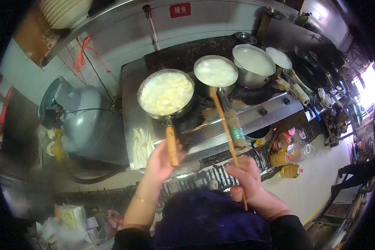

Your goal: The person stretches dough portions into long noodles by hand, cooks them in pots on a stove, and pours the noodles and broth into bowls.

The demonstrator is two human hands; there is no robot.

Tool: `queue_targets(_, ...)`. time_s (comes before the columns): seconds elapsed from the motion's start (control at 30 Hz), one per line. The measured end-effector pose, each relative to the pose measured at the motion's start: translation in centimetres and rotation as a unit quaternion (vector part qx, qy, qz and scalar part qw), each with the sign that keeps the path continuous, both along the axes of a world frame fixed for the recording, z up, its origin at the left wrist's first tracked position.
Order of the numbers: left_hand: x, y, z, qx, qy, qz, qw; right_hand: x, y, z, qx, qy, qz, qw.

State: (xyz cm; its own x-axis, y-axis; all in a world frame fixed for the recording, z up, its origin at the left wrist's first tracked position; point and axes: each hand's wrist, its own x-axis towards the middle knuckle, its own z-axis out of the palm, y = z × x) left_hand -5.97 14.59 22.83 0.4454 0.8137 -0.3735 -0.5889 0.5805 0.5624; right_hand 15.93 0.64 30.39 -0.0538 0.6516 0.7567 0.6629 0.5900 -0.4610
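Note:
My left hand (161, 160) is beside and beneath the wooden handle (171, 146) of the left pan (166, 92), which holds a pale, foamy, lumpy mixture. Whether its fingers close round that handle is unclear. In my right hand (248, 177) is a long wooden stick (225, 123), slanting up to the front of the middle pot (216, 71). White foamy liquid fills that pot, and its dark handle (225, 100) points toward me, just right of the stick.
A larger pot (254, 60) of whitish liquid stands behind right on the stove (258, 118). Oil bottles (291, 171) are on the floor at right. A gas cylinder (85, 110) stands left, near a folded cloth (142, 146). A person's dark-clothed legs (356, 173) show at far right.

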Motion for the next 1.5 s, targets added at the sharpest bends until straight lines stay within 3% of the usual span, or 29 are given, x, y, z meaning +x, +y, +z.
queue_targets(0.03,0.4,0.6,-0.2,-0.111,-0.113,-0.094,0.983,1.3,-1.3,-0.3,-0.013,-0.008,-0.016,1.000)
queue_targets(0.07,1.4,0.9,-0.4,-0.125,-0.115,-0.084,0.982,2.5,-2.6,-0.6,-0.026,-0.016,-0.034,0.999)
queue_targets(0.17,1.2,3.2,-3.9,-0.146,-0.367,-0.197,0.897,4.8,-6.8,-0.8,-0.073,-0.035,-0.096,0.992)
queue_targets(0.2,1.4,3.2,-3.2,-0.179,-0.292,-0.154,0.927,5.1,-8.3,-0.7,-0.091,-0.041,-0.118,0.988)
queue_targets(0.3,0.6,3.0,-5.4,-0.149,-0.246,-0.176,0.942,4.2,-12.8,-1.4,-0.106,-0.037,-0.197,0.974)
queue_targets(0.4,-0.2,1.6,-5.2,-0.083,-0.141,-0.172,0.971,1.4,-16.8,-3.8,-0.111,0.020,-0.303,0.946)
queue_targets(0.47,-1.5,0.7,-5.5,-0.076,-0.143,-0.192,0.968,-1.4,-17.8,-4.9,-0.064,0.113,-0.332,0.934)
queue_targets(0.5,-2.5,0.1,-5.5,-0.076,-0.142,-0.199,0.966,-3.0,-18.4,-5.2,-0.043,0.159,-0.344,0.924)
queue_targets(0.63,-7.1,-3.3,-4.0,-0.089,-0.083,-0.243,0.962,-8.4,-20.0,-3.0,-0.083,0.063,-0.339,0.935)
queue_targets(0.77,-12.6,-6.2,-2.0,-0.059,-0.011,-0.327,0.943,-13.3,-21.4,-4.1,-0.073,0.139,-0.315,0.936)
queue_targets(0.87,-16.5,-8.7,-0.9,-0.105,-0.002,-0.397,0.912,-15.7,-21.5,-4.3,0.025,0.310,-0.246,0.918)
queue_targets(0.97,-18.4,-11.2,-0.1,-0.125,0.039,-0.463,0.877,-16.5,-23.6,-3.0,0.052,0.336,-0.245,0.908)
queue_targets(1.07,-17.7,-14.1,0.1,-0.141,0.064,-0.535,0.830,-17.0,-27.1,-2.5,0.045,0.407,-0.312,0.857)
queue_targets(1.17,-14.3,-17.2,0.6,-0.115,0.121,-0.608,0.776,-14.9,-31.2,-2.3,-0.010,0.326,-0.393,0.860)
queue_targets(1.27,-9.8,-20.2,-0.9,-0.036,0.151,-0.698,0.699,-12.4,-35.6,-2.4,0.002,0.318,-0.429,0.846)
queue_targets(1.37,-3.6,-24.9,-1.1,0.004,0.159,-0.752,0.640,-9.2,-42.5,-2.1,-0.037,0.118,-0.544,0.830)
queue_targets(1.43,1.5,-29.3,0.8,0.056,0.177,-0.772,0.608,-6.8,-46.8,-2.7,-0.031,0.076,-0.591,0.802)
queue_targets(1.5,6.0,-32.9,-2.7,0.075,0.094,-0.811,0.573,-4.7,-53.5,-3.3,-0.018,0.062,-0.633,0.772)
